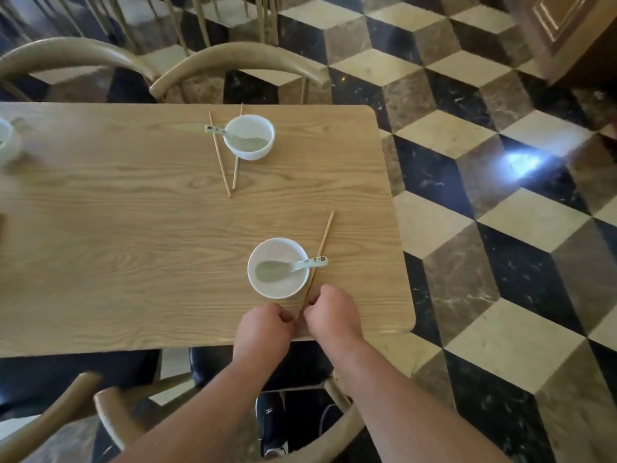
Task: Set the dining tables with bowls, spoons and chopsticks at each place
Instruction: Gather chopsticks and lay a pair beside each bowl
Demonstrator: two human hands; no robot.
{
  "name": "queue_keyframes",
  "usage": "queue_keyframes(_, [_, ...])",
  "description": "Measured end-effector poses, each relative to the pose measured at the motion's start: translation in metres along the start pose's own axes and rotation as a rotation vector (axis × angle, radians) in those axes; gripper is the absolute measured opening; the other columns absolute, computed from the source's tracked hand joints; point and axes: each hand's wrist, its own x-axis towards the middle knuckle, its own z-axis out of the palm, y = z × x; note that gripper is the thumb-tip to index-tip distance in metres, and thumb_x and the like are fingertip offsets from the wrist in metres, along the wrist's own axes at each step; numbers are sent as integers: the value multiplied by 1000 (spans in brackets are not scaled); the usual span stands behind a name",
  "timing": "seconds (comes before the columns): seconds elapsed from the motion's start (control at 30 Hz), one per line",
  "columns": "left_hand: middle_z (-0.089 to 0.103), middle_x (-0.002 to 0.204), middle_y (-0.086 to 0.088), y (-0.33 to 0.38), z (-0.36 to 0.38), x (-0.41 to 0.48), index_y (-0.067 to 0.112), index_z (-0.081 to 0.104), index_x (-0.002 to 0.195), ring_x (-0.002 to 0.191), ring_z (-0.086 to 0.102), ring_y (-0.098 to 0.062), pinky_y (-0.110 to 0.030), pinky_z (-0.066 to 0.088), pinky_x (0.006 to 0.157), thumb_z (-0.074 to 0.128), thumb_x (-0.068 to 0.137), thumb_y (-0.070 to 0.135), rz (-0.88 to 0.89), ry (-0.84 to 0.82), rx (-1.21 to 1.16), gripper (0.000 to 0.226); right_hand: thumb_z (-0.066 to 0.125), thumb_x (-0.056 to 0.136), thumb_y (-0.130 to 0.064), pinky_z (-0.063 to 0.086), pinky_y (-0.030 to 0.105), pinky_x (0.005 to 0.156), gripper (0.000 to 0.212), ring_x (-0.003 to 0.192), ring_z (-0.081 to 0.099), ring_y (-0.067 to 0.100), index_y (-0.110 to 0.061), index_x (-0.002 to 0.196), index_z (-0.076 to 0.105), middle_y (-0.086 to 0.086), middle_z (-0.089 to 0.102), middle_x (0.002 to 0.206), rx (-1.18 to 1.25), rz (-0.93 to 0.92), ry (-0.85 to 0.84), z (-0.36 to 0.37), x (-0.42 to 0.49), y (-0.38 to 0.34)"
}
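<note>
You standing over light wood-grain table [133,228], rounded corners showing at right. Floor [444,135] running in cube-pattern marble tiles: black, cream, brown. Left far chair [66,51] and right far chair [240,56], curved wooden backs, sitting at far edge. Near chair [107,412] with dark seat cushion [83,372] tucking under near edge. Brown panelled woodwork [574,35] filling top right. Bright glare [522,162] shining on tiles at right.

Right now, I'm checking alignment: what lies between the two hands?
Head view: the near ends of the chopsticks lie between the left hand and the right hand.
</note>
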Motion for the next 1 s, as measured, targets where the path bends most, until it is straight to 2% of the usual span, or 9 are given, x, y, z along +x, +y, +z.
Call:
queue_keyframes(0.1, [72,74,11,9,6,-3,30,74,80,69,65,-7,-24,42,53,76,88,33,-13,-14,23,9,64,91,-14,60,37,81,14,96,72,31,-15,102,74,6,76,101,-31,0,-4,-17,6,17])
queue_keyframes(0.23, [67,67,8,26,18,-6,24,67,66,62,58,-5,-22,35,48,73,83,29,12,12,103,18,66,93,-16,62,41,79,9,89,71,27,-18,98,72,2,73,96,-50,-19,-7,-41,22,39])
queue_keyframes(0.37, [67,66,5,42,24,-11,20,67,64,64,59,-7,-25,38,50,75,78,31,-2,49,73,20,72,94,-23,61,41,80,2,88,70,23,-21,94,71,-2,72,93,-41,-68,-61,-54,33,47])
queue_keyframes(0.47, [68,68,9,46,26,-22,24,67,67,66,59,-1,-22,38,53,77,77,35,1,107,19,18,74,96,-34,57,36,70,11,82,70,18,-24,94,71,-5,72,88,5,-106,-104,-64,32,53])
queue_keyframes(0.53, [69,67,11,48,28,-32,29,67,69,65,60,1,-19,38,54,78,78,37,17,115,-15,16,71,98,-38,60,37,62,13,71,72,15,-25,95,72,-4,75,81,97,-129,-116,-75,28,58])
queue_keyframes(0.6, [70,66,13,52,31,-40,32,68,70,63,62,2,-17,39,54,78,78,39,45,99,-31,14,67,100,-32,64,36,55,10,60,72,12,-27,105,73,1,77,76,334,-118,-204,-91,27,62])
queue_keyframes(0.67, [70,66,14,58,34,-45,34,67,71,61,62,2,-16,39,53,78,77,39,68,77,-36,13,66,100,-26,62,34,55,26,59,71,18,-30,126,67,7,78,78,608,-109,-374,-111,29,64])
queue_keyframes(0.73, [70,67,15,68,35,-45,35,68,72,61,62,2,-16,39,53,78,77,39,92,57,-40,12,67,102,-24,61,36,56,29,63,69,24,-29,130,62,8,78,80,752,-125,-488,-128,32,64])
queue_keyframes(1.0, [69,68,14,106,36,-26,36,65,71,71,63,6,-13,41,53,77,76,34,214,107,-139,13,71,102,-22,61,35,55,9,59,67,21,-19,111,70,4,75,72,724,-258,-371,-171,46,46])
